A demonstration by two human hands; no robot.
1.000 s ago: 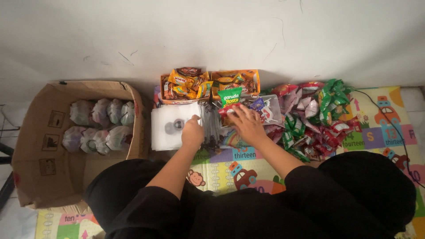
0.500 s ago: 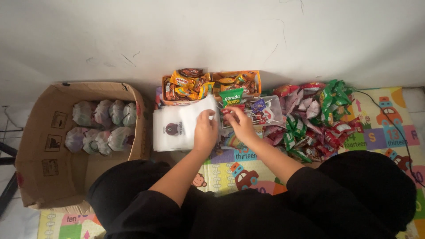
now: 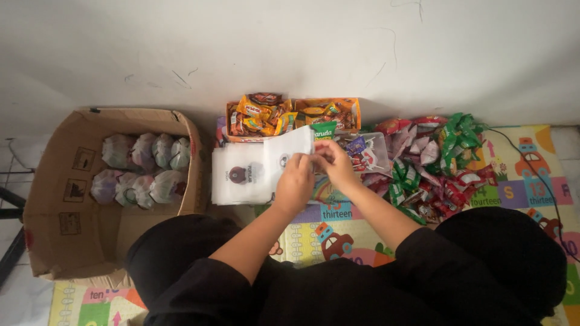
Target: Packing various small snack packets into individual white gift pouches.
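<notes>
Since the earlier frames both hands have come together at the centre: the left hand, which had rested on the pile of white pouches, now pinches one white pouch lifted clear of that pile, and the right hand has left the clear tray of lollipops and closed in on the pouch's upper edge. Left fingers are curled shut on the pouch's lower right part; right fingers are bunched at its mouth, and whether they also hold a small sweet cannot be told, since the fingertips hide it. The pouch stands tilted above the play mat, just in front of a green snack packet and two orange cartons of sachets set against the wall. To the right lies a heap of red and green sweet packets; to the left, a brown cardboard box holds two rows of tied, filled bags. Judged from this pose, the step in hand is opening the pouch. It should go best if the left hand keeps a firm pinch on one wall while the right thumb and forefinger slide the two layers apart at the rim, with the mouth held upward and near the tray, so that the thin film neither creases nor slips back onto the pile.
</notes>
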